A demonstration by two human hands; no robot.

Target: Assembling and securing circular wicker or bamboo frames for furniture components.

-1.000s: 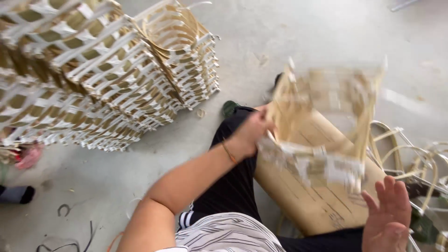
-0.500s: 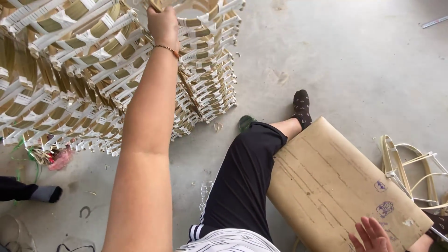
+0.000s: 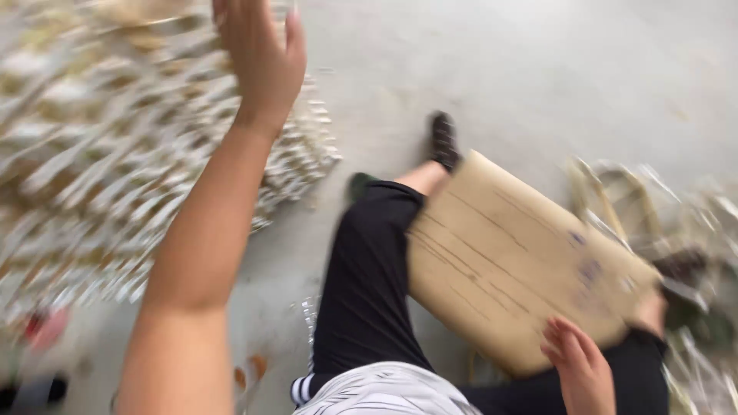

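Beside left hand [image 3: 261,58]: woven stack [image 3: 100,169] | lap: board [image 3: 515,253] | right: frames [image 3: 653,207]

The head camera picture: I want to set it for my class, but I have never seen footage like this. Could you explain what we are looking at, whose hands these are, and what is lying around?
The camera sits on a person's head and looks down, so you see their own arms and black-trousered legs. They sit on a grey concrete floor. The picture is blurred by motion. The left hand is raised, open and empty, in front of a stack of woven baskets. The right hand rests open at the near edge of a flat tan board lying across the lap. More basket frames lie at the right, too blurred to detail.
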